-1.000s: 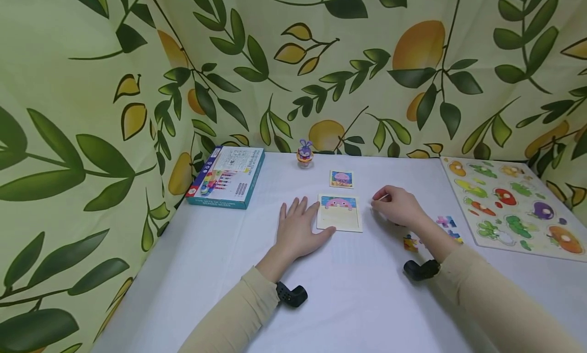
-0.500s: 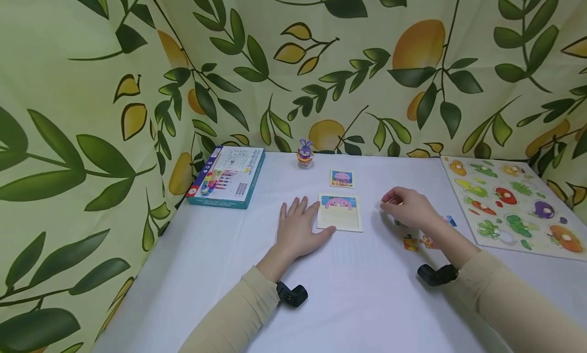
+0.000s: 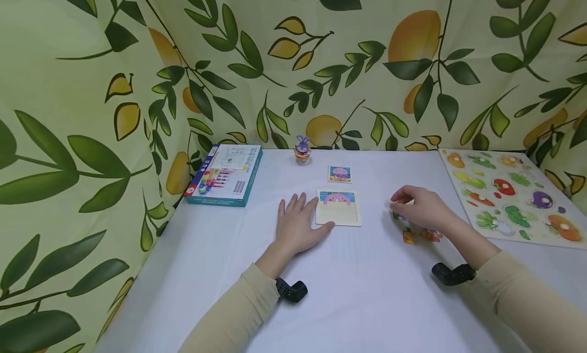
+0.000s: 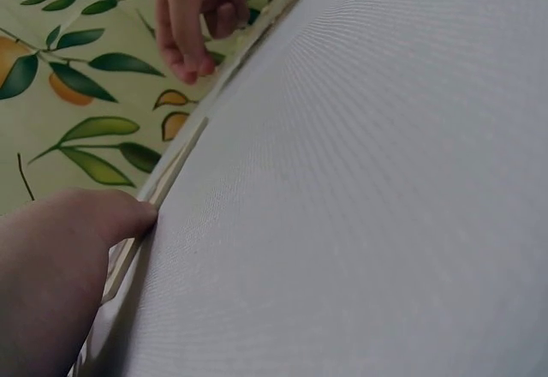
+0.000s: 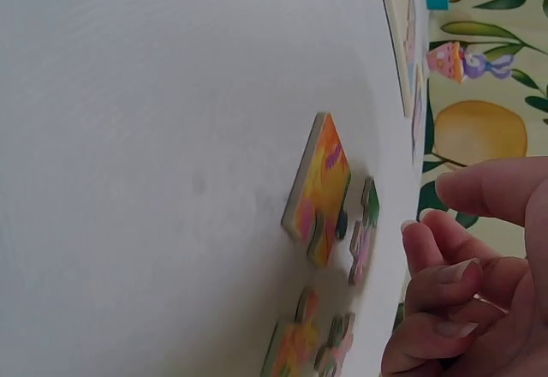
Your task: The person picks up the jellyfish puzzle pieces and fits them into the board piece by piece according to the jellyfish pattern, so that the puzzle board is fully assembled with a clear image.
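A shallow puzzle tray [image 3: 338,216] lies mid-table, its upper part filled with a pink creature picture and its lower part bare. My left hand [image 3: 297,224] rests beside its left edge, fingers spread, with the thumb [image 4: 135,216] touching the tray's edge. To the right, my right hand [image 3: 419,206] hovers over loose jigsaw pieces. Its fingers are loosely bent, and in the right wrist view nothing lies between thumb and fingertips. An orange jigsaw piece [image 5: 322,190] lies nearest, with a green-and-pink piece [image 5: 364,231] behind it. The hand partly covers the pieces in the head view.
A small picture card [image 3: 339,174] lies behind the tray, and a purple rabbit figure [image 3: 302,149] stands farther back. At the back left is a flat box [image 3: 224,174]. A vegetable puzzle board [image 3: 513,195] occupies the right side. Patterned cloth [image 3: 257,108] hangs behind the table.
My right hand has drawn away from the tray, moving rightward over the loose pieces. My left hand keeps its place at the tray. The head view has shifted slightly.
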`<state>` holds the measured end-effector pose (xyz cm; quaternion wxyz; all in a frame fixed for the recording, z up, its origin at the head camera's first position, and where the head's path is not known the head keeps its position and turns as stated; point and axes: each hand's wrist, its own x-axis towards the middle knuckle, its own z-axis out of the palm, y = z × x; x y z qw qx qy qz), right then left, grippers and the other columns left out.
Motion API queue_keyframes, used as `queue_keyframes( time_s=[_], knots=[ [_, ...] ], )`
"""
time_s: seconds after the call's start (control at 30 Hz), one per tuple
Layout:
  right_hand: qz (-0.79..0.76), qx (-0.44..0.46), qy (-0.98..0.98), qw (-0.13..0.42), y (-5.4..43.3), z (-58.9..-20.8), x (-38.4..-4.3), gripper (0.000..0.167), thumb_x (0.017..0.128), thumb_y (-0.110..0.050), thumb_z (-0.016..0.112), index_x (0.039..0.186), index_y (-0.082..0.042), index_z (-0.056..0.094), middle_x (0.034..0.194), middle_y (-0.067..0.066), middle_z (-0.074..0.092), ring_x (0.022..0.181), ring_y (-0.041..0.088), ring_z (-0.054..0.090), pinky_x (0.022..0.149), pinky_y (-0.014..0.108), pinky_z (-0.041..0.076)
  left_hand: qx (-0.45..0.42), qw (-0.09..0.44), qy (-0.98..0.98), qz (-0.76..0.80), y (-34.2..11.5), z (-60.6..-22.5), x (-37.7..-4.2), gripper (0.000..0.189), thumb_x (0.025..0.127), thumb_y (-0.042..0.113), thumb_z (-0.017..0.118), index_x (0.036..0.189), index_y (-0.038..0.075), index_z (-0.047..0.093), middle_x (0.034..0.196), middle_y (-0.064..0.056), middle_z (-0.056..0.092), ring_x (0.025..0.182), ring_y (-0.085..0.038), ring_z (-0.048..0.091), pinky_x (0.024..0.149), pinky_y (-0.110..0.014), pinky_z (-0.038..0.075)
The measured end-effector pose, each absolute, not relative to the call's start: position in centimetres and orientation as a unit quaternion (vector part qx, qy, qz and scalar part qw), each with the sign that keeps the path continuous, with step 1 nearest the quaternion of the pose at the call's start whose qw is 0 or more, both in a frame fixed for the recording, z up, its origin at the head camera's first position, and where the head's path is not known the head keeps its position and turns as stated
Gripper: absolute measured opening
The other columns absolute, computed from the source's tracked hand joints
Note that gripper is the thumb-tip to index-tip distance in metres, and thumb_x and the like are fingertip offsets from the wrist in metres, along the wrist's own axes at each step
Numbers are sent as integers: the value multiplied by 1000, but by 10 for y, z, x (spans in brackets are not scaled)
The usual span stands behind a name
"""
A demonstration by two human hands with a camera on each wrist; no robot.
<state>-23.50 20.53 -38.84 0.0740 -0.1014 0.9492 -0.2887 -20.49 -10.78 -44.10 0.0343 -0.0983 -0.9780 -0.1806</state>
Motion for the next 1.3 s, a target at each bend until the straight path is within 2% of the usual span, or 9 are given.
queue_keyframes(
  time_s=[0.27,0.4,0.6,1.03,1.3],
  knots=[
    [-291,-102,946,101,219,-388,-235,34,99,-30,67,122,-6,64,111,12,64,93,28,55,66,33,47,-98,41,-977,-185,-108,-440,-204,85,90,72,56,155,18,48,164,-14,34,154,-35,20,123,-58,2],
    [-277,-113,949,103,223,-390,-236,33,98,-29,69,122,-6,65,111,11,65,93,28,55,69,34,47,-95,42,-978,-183,-108,-443,-204,84,90,72,56,155,19,48,164,-13,34,154,-34,20,123,-58,2],
    [-253,-132,951,118,233,-392,-236,42,92,-33,78,121,-6,66,109,10,65,96,30,54,71,36,48,-99,39,-978,-180,-107,-445,-205,85,90,73,55,155,20,47,165,-12,33,155,-33,19,123,-57,1],
    [-273,-127,944,138,236,-403,-233,41,88,-38,81,111,-8,67,95,4,59,88,25,52,65,35,43,-97,35,-979,-178,-110,-453,-202,85,90,73,55,155,20,48,164,-12,34,154,-33,20,123,-58,2],
    [-279,-132,942,128,229,-396,-238,37,88,-34,82,105,-8,62,97,8,58,87,26,52,62,35,44,-99,46,-979,-174,-109,-447,-206,85,90,74,54,156,20,47,164,-12,34,154,-33,20,123,-57,2]
  ],
)
